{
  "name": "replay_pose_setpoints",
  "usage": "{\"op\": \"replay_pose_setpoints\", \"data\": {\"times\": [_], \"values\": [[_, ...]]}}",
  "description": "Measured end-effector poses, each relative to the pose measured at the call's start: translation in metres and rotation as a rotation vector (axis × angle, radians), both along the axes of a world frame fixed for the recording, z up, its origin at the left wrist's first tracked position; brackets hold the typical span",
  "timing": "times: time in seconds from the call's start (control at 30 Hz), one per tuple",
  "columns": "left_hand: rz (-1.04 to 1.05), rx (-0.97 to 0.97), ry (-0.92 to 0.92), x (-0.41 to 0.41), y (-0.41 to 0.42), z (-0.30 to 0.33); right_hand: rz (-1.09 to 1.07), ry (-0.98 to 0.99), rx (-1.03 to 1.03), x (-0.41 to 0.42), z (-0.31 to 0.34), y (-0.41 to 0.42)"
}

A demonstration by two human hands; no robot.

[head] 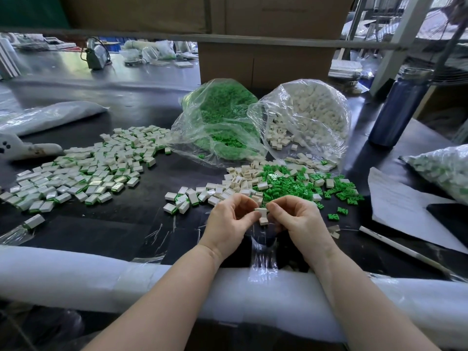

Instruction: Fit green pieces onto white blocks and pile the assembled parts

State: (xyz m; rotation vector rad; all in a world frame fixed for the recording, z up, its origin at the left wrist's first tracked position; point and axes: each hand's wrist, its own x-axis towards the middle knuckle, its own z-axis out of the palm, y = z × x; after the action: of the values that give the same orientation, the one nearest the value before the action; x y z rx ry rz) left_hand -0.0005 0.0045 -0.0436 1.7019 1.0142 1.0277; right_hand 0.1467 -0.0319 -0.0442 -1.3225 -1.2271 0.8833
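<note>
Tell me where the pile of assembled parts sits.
In the head view, the pile of assembled parts spreads across the black table's left side, left of the green-piece bag.

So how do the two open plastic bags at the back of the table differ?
The left bag holds green pieces; the right bag holds white blocks. The left bag slumps lower, with its mouth flattened toward the table; the right bag bulges rounder and taller. White blocks spill out of the right bag's mouth, while the left bag's green pieces mostly stay inside. Both are clear plastic, open toward the person, lying side by side and touching.
</note>
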Motion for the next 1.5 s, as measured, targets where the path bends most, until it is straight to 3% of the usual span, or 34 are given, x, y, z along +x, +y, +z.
{"op": "replay_pose_setpoints", "data": {"times": [0.1,0.23,0.37,0.6,1.0,1.5], "values": [[-0.067,0.049,0.15,0.0006,-0.0015,-0.0016,-0.217,-0.209,0.056,0.0061,-0.0032,0.0031],[-0.128,0.133,0.356,0.0045,-0.0032,-0.0049,-0.32,-0.4,-0.013,0.0086,-0.0079,0.005],[-0.061,0.179,0.334,0.0039,-0.0012,-0.0044,-0.42,-0.543,-0.039,0.0111,-0.0081,0.0046],[-0.047,0.246,0.455,0.0077,-0.0008,-0.0076,-0.336,-0.687,-0.072,0.006,-0.0055,0.0036],[0.039,0.239,0.458,0.0072,0.0003,-0.0099,-0.285,-0.71,-0.131,0.0031,-0.0044,0.0022],[-0.027,0.186,0.414,0.0057,-0.0027,-0.0053,-0.353,-0.727,-0.152,0.0078,-0.0064,0.0046]]}}
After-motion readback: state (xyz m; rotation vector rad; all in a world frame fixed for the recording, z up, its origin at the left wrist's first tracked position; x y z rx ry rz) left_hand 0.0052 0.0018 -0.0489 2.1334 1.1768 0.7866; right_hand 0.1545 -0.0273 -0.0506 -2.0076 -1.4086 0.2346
